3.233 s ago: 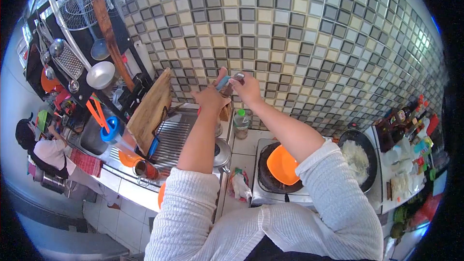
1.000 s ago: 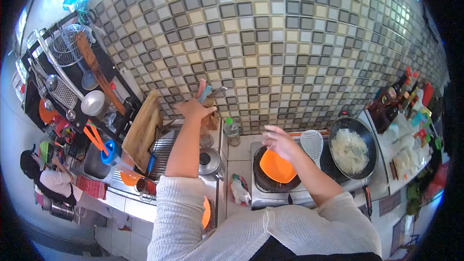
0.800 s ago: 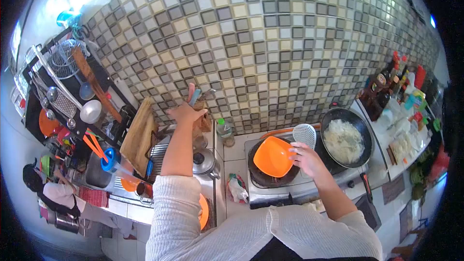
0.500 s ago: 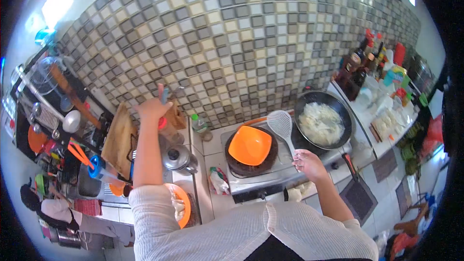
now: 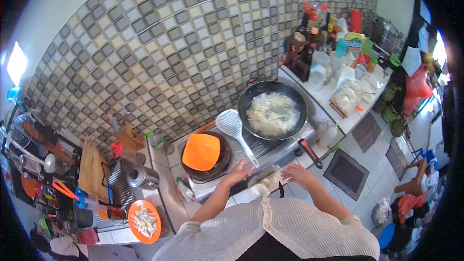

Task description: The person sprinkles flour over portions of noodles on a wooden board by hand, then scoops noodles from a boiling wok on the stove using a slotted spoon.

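My left hand [image 5: 238,173] is at the stove's front edge, fingers stretched beside the handle end of a white slotted spoon [image 5: 229,123]; whether they touch it I cannot tell. The spoon lies across the stove top between an orange bowl [image 5: 201,151] and a black frying pan [image 5: 245,100]. Pale, shredded-looking food [image 5: 273,114] sits in liquid inside the pan. My right hand [image 5: 298,175] is in front of the stove, below the pan, its fingers apart and nothing visible in them. Between my hands, a pale cloth [image 5: 268,182] hangs at the stove front.
An orange plate of white pieces [image 5: 144,221] stands at lower left, near a metal pot [image 5: 140,178] and a wooden cutting board [image 5: 93,169]. Sauce bottles [image 5: 300,34] and bags crowd the right counter. The pan's handle [image 5: 310,152] juts over the front edge. Another person is at far lower left.
My left hand has come down from the knife block at the back left to the stove front. My right hand has let go of the slotted spoon. The view has swung right.
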A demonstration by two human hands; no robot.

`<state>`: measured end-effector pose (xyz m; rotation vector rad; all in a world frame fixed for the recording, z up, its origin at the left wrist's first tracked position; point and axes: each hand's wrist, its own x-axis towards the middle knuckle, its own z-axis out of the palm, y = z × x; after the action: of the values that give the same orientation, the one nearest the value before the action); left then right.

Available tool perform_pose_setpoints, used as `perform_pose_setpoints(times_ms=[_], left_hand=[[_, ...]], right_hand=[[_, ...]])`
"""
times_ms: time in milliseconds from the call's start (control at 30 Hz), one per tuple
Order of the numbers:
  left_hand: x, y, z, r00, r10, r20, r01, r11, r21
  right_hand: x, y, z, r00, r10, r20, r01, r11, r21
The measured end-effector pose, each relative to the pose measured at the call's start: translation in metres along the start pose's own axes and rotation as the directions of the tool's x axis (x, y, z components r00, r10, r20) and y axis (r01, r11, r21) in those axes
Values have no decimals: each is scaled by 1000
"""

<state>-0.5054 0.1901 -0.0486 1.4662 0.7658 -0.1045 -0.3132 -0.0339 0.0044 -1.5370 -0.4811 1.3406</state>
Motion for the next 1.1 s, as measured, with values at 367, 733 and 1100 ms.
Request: perform_pose_setpoints(times_ms=[367,733,1100], left_hand=[[93,10,38,920,155,-361,140,730,669],[55,74,60,432,711,-555,-89,646,758],[32,153,190,390,919,-55,-734,346,585]], right_hand=[[-75,28,-116,998,-43,43,50,983,-174],[-129,28,-181,979,-151,139,203,818,-538],[-108,-52,-173,879,-474,57,445,769,-458]])
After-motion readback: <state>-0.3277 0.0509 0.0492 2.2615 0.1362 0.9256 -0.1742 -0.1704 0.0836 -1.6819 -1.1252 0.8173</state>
